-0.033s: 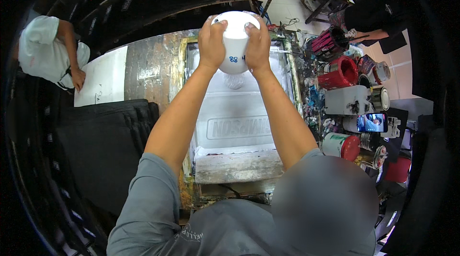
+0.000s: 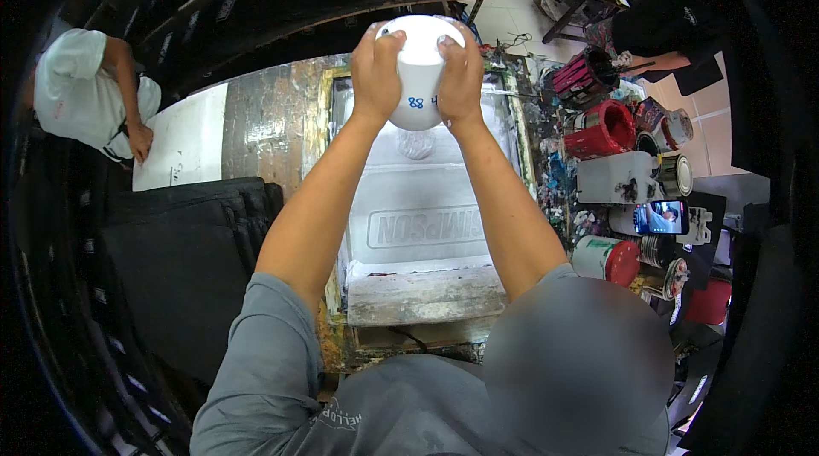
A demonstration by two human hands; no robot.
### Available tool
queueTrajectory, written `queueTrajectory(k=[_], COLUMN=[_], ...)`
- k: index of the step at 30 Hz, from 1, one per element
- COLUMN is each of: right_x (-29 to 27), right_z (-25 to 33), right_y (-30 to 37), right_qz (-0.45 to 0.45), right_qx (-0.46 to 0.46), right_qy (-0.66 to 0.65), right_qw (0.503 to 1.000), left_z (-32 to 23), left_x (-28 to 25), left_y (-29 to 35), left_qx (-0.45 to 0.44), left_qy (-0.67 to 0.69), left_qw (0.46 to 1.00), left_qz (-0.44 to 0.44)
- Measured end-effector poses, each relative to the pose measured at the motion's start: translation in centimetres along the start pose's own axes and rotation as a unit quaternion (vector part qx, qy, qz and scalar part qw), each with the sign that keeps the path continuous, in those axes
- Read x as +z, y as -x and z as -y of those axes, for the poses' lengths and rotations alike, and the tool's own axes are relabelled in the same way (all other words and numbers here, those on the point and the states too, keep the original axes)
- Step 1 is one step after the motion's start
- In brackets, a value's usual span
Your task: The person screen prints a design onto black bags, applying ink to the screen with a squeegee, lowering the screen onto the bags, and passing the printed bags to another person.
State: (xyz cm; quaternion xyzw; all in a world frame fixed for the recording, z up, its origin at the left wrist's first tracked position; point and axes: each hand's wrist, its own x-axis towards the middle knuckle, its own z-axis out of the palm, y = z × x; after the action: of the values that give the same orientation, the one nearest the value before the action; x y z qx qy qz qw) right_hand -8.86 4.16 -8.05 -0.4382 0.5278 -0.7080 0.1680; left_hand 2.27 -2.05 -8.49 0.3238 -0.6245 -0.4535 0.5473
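Observation:
Out over the far part of a screen-printing frame [image 2: 321, 127], I hold a white plastic tub [image 2: 418, 72] bottom up. My left hand [image 2: 375, 72] is wrapped round its left side and my right hand [image 2: 461, 81] round its right, thumbs near the upturned base. Blue handwritten marks show on its wall. Under the tub's mouth, a whitish mass of ink [image 2: 415, 145] hangs down or lies on the mesh; I cannot tell which. Boxed block letters show reversed in the screen mesh [image 2: 422, 191]. Across the frame's near side runs a stained wooden bar [image 2: 426, 296].
Black sheets [image 2: 188, 260] are stacked at left, beside a white board [image 2: 192, 136] touched by a person [image 2: 94, 89]. At right stand a red paint pot [image 2: 604, 130], a white jug [image 2: 616, 178], a lit phone [image 2: 661, 218] and several cans. Another person [image 2: 674, 29] works at far right.
The tub and both my hands have shifted very slightly away from me. My grip on it looks the same.

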Motion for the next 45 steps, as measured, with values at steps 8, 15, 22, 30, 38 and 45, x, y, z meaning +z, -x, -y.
queueTrajectory(k=[8, 15, 22, 30, 38, 45], right_x=[-1.6, -4.6, -3.9, -4.2, -5.2, -6.3], right_z=[13.7, 2.0, -2.0, 7.5, 19.6, -6.0], right_y=[-8.3, -3.8, 1.5, -3.9, -11.3, 6.9], right_qz=[0.099, -0.050, -0.047, -0.014, 0.100, -0.045], right_qx=[-0.271, -0.232, -0.008, -0.124, -0.324, -0.106], right_qy=[0.098, 0.190, 0.061, 0.033, 0.025, 0.105], right_qw=[0.953, 0.953, 0.997, 0.992, 0.940, 0.988], left_z=[-14.7, -6.2, 3.9, -8.0, -17.2, 8.4], left_x=[0.2, 0.9, 3.5, 4.0, 1.2, 4.6], left_y=[-6.3, -4.0, 2.5, -1.9, -4.6, 3.5], left_qx=[0.356, 0.480, 0.082, 0.218, 0.372, 0.230], left_qy=[-0.191, -0.354, -0.033, -0.031, -0.087, -0.036], left_qw=[0.911, 0.800, 0.996, 0.975, 0.924, 0.972], left_qz=[-0.076, -0.070, 0.014, -0.015, 0.022, 0.028])
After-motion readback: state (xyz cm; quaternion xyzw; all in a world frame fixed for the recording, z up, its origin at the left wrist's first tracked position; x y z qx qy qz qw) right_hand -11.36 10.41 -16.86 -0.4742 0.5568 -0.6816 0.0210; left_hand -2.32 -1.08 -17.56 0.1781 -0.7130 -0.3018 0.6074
